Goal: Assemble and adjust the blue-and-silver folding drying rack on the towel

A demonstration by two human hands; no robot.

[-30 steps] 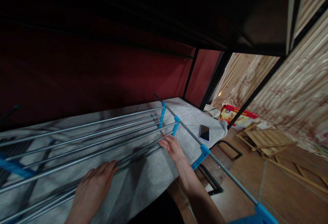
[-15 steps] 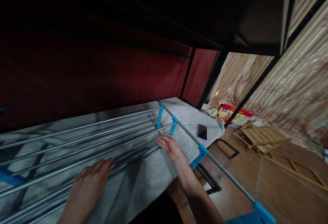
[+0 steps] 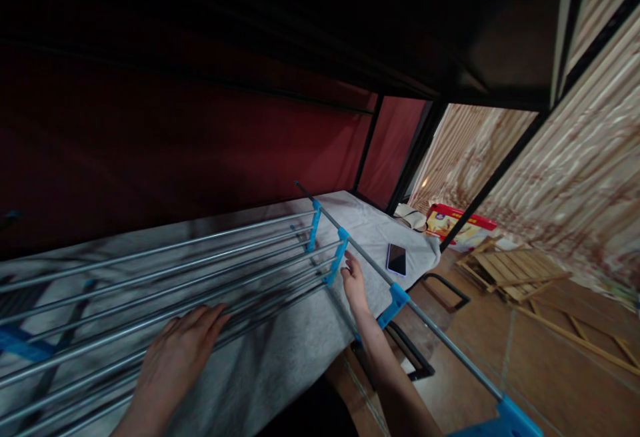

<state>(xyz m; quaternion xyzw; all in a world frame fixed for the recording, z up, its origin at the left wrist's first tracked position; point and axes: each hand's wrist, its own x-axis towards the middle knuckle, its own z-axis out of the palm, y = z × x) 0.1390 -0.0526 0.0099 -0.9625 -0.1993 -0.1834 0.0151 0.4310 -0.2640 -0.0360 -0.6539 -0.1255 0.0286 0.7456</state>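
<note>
A rack of grey metal tubes (image 3: pixel 200 302) with blue plastic joints lies across a grey cloth-covered surface. My left hand (image 3: pixel 183 350) is curled over the lower tubes, fingers side by side; its thumb is hidden. Beside the blue joint (image 3: pixel 337 260) at the tubes' right end is my right hand (image 3: pixel 354 284), fingers loosely bent and apart, nothing visible in them. Just right of that hand, a long side tube (image 3: pixel 370 260) slants down, carrying another blue joint (image 3: pixel 395 302). Whether the right fingertips touch the blue joint is hard to see.
A phone (image 3: pixel 397 259) lies on the grey cloth (image 3: pixel 425 250). Black metal handles (image 3: pixel 447 290) stick out past the edge. On the tiled floor are a folded wooden stool (image 3: pixel 520 270) and a red box (image 3: pixel 460 224). A dark frame with red panels (image 3: pixel 225 164) stands behind and overhead.
My right hand has come off the tube ends and moved right, to the outer side of the blue joint, which now shows. The left hand stays on the tubes.
</note>
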